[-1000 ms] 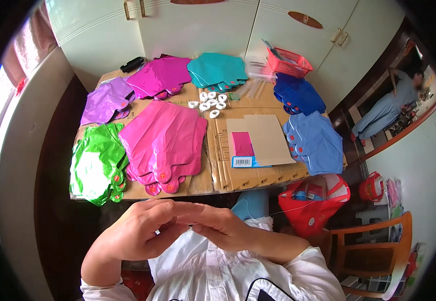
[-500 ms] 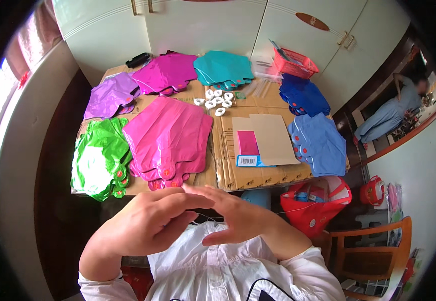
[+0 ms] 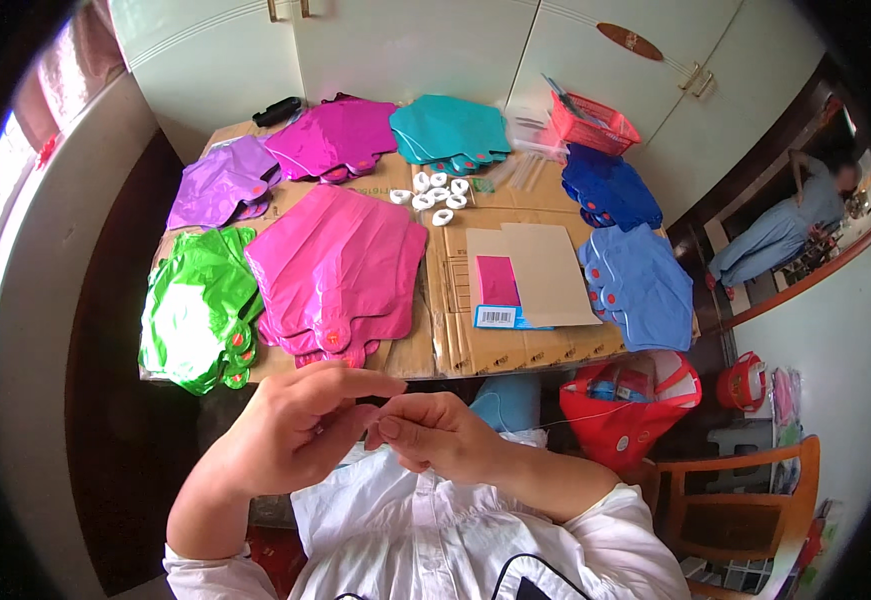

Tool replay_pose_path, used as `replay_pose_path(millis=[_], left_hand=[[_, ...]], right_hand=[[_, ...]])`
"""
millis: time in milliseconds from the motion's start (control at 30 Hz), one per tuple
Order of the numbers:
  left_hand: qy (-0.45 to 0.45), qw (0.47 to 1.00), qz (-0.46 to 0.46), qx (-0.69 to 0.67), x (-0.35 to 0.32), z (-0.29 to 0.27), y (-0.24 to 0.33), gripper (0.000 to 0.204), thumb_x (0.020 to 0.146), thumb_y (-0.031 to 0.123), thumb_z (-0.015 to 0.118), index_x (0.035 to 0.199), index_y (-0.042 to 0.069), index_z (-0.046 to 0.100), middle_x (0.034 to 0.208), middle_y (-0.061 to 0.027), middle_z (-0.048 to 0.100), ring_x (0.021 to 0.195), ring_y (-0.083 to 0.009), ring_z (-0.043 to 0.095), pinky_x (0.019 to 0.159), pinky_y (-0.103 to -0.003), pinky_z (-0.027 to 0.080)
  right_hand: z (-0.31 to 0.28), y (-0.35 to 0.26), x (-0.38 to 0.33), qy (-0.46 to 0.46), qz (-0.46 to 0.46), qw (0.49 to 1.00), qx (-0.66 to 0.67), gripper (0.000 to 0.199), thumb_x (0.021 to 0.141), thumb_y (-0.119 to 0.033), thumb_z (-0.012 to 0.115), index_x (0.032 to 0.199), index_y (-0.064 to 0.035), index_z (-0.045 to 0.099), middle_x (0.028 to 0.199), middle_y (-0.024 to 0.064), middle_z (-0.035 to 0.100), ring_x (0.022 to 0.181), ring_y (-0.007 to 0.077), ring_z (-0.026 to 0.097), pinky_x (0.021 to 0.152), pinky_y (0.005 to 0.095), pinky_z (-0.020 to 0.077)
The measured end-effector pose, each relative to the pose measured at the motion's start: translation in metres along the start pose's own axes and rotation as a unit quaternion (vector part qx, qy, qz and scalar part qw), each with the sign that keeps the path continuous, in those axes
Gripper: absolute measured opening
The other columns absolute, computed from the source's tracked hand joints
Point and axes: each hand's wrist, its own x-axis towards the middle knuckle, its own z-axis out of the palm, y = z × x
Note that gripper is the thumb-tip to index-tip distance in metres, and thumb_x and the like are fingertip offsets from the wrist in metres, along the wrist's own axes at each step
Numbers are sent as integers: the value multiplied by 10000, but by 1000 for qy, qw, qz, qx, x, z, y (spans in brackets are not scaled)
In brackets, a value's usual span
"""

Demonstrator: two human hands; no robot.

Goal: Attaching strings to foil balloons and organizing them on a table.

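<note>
left hand (image 3: 285, 435) | fingers pinched together, touching right hand (image 3: 430, 435) | right fingers clamped on thin thread (image 3: 555, 422), just below pink balloon stack (image 3: 340, 265) at table (image 3: 455, 345) near edge

Single head-mounted fisheye view, looking steeply down from above the person's chest. Both hands, left hand (image 3: 290, 430) and right hand (image 3: 435, 435), lie close below the lens at lower centre. The table (image 3: 515, 350) sits farther off, mid-frame; cabinets (image 3: 405, 40) curve along the top rim
</note>
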Motion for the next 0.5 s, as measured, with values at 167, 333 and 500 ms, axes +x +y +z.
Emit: replay_pose_path(millis=[167, 333, 500], left_hand=[[208, 969, -13, -132, -39, 37, -54, 350, 809, 48, 661, 1145, -8, 582, 1014, -135, 601, 967, -235, 589, 817, -319, 460], [100, 960, -242, 94, -153, 115, -156, 551, 816, 183, 687, 1309, 48, 481, 1314, -260, 440, 1207, -402, 449, 1006, -476, 371], [127, 913, -331, 203, -233, 174, -231, 702, 842, 242, 639, 1417, 24, 302, 1460, -265, 272, 1332, -433, 296, 1095, -464, 279]], right_hand=[[-4, -19, -13, 49, -56, 993, -92, 218, 983, -243, 524, 957, -57, 634, 657, -70, 491, 521, 2, 360, 463, 194, 293], [-36, -91, -38, 83, -218, 972, -10, 160, 970, -166, 525, 980, -38, 621, 902, 74, 630, 489, 23, 380, 435, 198, 308], [-34, -208, -66, 141, -342, 905, -211, 209, 971, -234, 518, 940, -38, 584, 623, -58, 349, 442, 20, 231, 379, 198, 178]])
